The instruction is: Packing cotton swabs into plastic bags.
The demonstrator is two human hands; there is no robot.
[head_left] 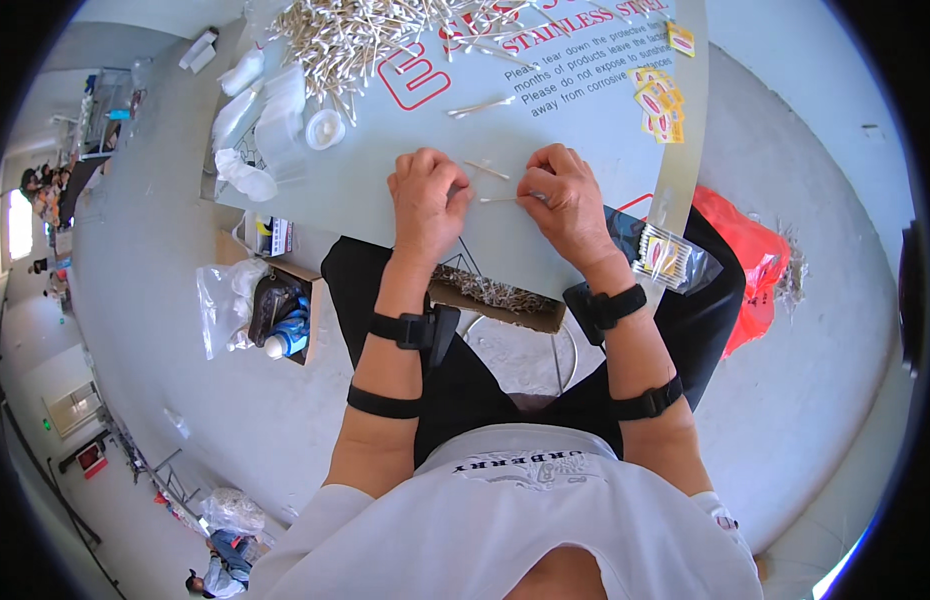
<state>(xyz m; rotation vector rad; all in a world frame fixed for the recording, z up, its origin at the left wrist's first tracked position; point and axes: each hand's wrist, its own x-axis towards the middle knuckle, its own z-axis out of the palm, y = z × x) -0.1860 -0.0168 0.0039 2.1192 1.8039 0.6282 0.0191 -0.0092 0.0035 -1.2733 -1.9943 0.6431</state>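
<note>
My left hand hovers over the grey-blue tabletop with thumb and fingers pressed together; whatever it may hold is hidden. Opposite it, my right hand is closed in a pinch on a cotton swab, which points left toward the other hand. A second cotton swab lies slanted between the hands, near the left fingertips. Farther back, a few loose swabs rest together. A large heap of cotton swabs covers the far left of the table.
Clear plastic bags and a small round white tub sit at left. Yellow labels lie at the right edge, a packet of swabs beside my right forearm. A red bag stands right, an open carton left.
</note>
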